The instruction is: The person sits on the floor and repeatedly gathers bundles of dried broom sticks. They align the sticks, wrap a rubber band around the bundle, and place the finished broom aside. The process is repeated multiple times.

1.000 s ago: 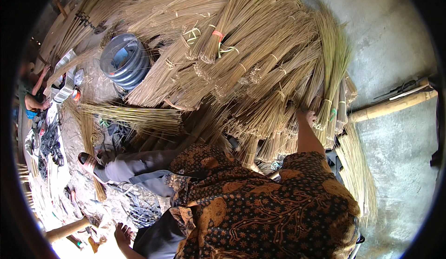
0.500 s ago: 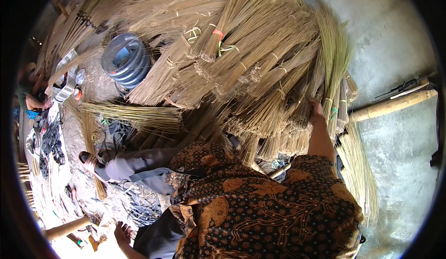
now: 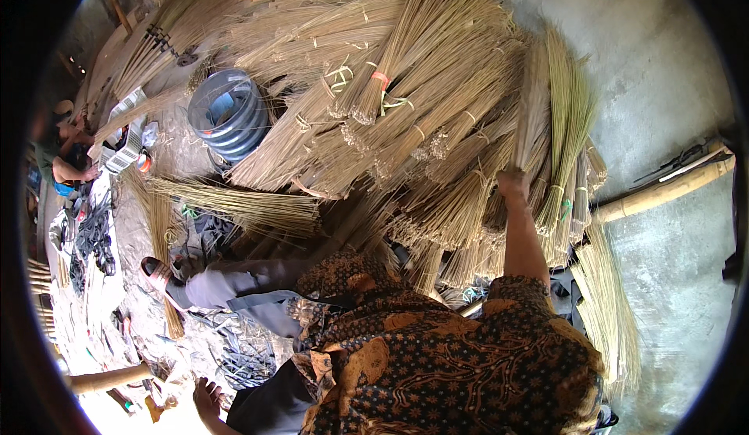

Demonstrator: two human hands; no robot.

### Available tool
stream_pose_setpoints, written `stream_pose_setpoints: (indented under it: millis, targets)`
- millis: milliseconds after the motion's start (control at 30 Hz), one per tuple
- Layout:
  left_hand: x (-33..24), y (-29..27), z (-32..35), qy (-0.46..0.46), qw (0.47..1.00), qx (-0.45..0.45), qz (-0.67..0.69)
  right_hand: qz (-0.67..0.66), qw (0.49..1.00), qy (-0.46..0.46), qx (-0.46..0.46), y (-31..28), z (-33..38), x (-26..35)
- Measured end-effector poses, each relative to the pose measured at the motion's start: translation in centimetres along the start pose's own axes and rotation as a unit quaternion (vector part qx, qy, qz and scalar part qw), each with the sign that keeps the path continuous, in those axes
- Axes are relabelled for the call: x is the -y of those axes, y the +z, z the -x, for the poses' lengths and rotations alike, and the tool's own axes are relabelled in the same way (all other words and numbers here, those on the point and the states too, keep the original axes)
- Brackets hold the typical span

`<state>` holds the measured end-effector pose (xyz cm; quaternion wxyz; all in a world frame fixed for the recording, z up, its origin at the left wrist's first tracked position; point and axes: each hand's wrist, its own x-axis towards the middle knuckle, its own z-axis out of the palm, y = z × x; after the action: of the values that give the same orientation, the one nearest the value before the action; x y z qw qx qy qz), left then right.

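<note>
Since half a second ago the right hand has moved left and up against the pile, and the brown grass bundle reaches farther up above it; the whole view has also shifted, carrying the pile and the bucket slightly right and down. The right hand is closed round the lower part of that bundle, whose stalks run upward from the fist at the right side of the pile, just beside a greener bundle. The left hand is near the lower edge with its fingers loosely parted, well apart from the bundles. Higher in the pile, a red tie circles one bundle. Right of the pile, a bamboo pole lies across the grey wall. At the far left, another person's arm shows, partly in shadow
</note>
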<state>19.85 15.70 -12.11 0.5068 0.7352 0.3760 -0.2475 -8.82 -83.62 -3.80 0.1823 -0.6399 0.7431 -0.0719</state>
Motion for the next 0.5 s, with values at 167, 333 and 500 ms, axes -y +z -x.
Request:
stream_pose_setpoints:
  millis: [167, 333, 500]
  targets:
    - [-0.1, 0.4, 0.0, 0.006, 1.000, 0.003, 0.011, -0.029, 0.994, -0.093, -0.049, 1.9, 3.6, 4.4]
    - [1.2, -0.3, -0.1, 0.023, 0.999, 0.002, 0.036, -0.045, 0.972, -0.213, -0.091, 2.1, 7.4, 8.4]
    - [2.2, -0.8, 0.0, 0.000, 0.998, -0.003, 0.062, -0.168, 0.946, -0.275, -0.022, 0.8, 11.1, 11.6]
